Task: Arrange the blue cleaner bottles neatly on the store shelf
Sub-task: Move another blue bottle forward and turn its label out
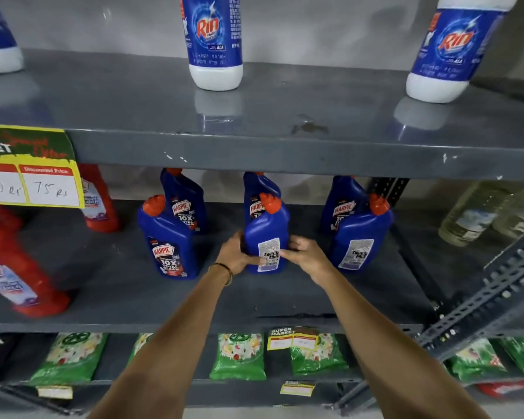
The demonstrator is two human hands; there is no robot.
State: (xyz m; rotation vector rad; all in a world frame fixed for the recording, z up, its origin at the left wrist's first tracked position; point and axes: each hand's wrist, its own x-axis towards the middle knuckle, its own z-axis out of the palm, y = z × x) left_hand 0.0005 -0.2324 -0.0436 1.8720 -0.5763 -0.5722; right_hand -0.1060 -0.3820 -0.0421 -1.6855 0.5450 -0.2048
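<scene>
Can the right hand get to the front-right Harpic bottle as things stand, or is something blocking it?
Probably yes. The right hand is on the middle front bottle, and the front-right bottle stands just beside it at the shelf front with bare shelf between. It must let go of the middle bottle first.

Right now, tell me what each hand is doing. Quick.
Left hand: closed on the left side of the middle front blue bottle.
Right hand: closed on the same bottle's right side, fingers across its back label.
</scene>
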